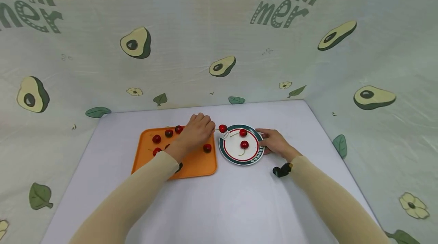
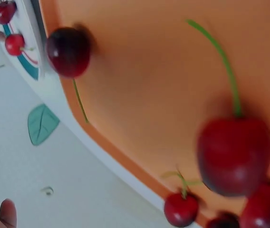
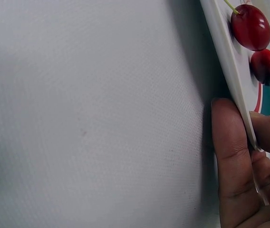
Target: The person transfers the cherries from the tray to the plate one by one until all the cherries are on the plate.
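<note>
With 12 o'clock taken as the far side of the table [image 1: 236,206], an orange tray [image 1: 202,168] lay at 9 o'clock from a round plate [image 1: 235,153]. The left hand [image 1: 196,132] was grasping: it appeared to pinch a cherry [image 1: 222,128] by its stem [image 1: 216,129], and this fruit hung at the plate's 10 o'clock edge. From the head view I could not tell how high above the rim it was. The right hand [image 1: 275,143] was grasping too, for it held the plate at about 3 o'clock; in the right wrist view one finger [image 3: 231,156] lay against the outside or underside of the rim, and another was on the upper side. Whether the plate was lifted there, I could not judge. On the plate were two more fruits, an upper cherry [image 1: 243,133] toward 12 o'clock and a middle cherry [image 1: 244,144] near the centre, both with stems. In the tray, a lone cherry [image 1: 207,148] lay at 3 o'clock, and other cherries [image 1: 156,138] lay from about 9 to 12 o'clock, while the left forearm covered a part of them. The step in hand was, in my judgement, the carrying of one cherry from tray to plate. The next move seemed to call for a short shift toward 4 o'clock, a gentle lowering onto a bare part, and then a loosening of the pinch, with the plate held steady.
</note>
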The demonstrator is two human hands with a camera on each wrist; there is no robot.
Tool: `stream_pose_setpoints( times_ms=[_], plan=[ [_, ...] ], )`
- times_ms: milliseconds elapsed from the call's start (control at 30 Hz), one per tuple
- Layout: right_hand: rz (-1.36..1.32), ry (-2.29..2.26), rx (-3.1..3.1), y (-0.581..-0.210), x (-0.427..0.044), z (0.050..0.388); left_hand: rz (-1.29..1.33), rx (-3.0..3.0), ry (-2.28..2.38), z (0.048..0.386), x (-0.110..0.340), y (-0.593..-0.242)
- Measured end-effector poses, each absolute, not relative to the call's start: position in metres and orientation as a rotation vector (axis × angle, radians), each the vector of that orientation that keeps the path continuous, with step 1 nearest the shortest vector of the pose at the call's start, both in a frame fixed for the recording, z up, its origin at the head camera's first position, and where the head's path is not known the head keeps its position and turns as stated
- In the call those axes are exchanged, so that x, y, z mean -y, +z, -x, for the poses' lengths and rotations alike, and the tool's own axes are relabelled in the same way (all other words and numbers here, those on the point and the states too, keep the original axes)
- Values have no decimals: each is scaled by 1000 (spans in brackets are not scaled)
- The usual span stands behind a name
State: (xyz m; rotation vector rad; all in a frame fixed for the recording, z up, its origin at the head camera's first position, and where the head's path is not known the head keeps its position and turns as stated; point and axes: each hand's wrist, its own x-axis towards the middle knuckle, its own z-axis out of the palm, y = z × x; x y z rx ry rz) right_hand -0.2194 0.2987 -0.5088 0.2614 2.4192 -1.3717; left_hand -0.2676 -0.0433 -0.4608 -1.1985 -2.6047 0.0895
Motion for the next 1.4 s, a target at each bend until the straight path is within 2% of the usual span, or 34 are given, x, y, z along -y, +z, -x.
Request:
stream_pose_setpoints(
  times_ms=[767, 1400],
  plan=[
    [-257, -1380, -2417, -508, -299, 220, 1288, 2710, 191, 268, -20, -484],
    [-281, -1381, -2408, -508, -297, 219, 1316, 2724, 355, 266, -38, -498]
  ],
)
